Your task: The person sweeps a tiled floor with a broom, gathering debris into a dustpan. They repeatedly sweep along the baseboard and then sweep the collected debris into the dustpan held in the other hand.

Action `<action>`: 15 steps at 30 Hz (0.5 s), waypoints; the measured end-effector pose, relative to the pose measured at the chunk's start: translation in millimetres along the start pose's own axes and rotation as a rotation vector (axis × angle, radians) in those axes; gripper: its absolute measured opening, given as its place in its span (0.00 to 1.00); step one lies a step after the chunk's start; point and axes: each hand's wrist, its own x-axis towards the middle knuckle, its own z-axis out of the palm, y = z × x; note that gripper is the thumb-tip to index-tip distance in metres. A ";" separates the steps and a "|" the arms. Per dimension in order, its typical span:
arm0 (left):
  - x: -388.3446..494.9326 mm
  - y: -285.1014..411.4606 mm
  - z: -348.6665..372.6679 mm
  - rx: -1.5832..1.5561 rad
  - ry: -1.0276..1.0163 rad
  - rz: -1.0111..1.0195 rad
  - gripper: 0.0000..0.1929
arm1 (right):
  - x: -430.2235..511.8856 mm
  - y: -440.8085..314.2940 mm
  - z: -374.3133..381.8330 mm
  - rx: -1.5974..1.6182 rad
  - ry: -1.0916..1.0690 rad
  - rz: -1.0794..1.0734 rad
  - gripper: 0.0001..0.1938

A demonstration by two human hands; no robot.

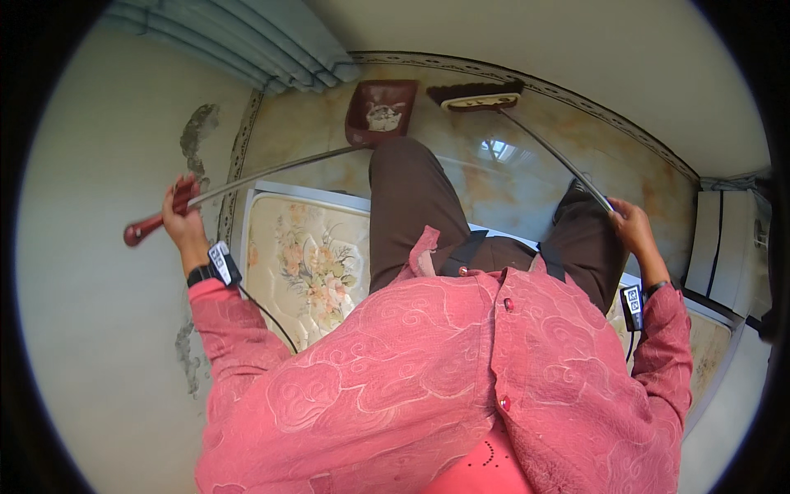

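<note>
At the left, my left hand (184, 213) is closed around the dark red handle of a long-handled dustpan. The red plastic pan (353, 117) rests on the floor beyond my knee, with pale crumpled debris (384, 117) in it. My right hand (631, 223) grips the metal pole of a broom near my right thigh. The broom head (481, 100), with dark bristles and a cream and red-brown body, lies to the right of the pan, apart from it, by the wall's foot. Where the pole's lower end meets the pan is partly behind my knee.
A floral mattress (308, 265) in a white frame lies under and beside me. Blue-green curtains (247, 43) hang at the upper left. A patterned skirting border (444, 60) edges the shiny tiled floor (432, 142). A white cabinet (719, 241) stands at the right.
</note>
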 end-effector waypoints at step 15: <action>-72.3 -21.6 -23.6 -0.035 0.141 0.003 0.16 | 112.0 -2.6 0.3 -0.523 -0.397 -0.316 0.28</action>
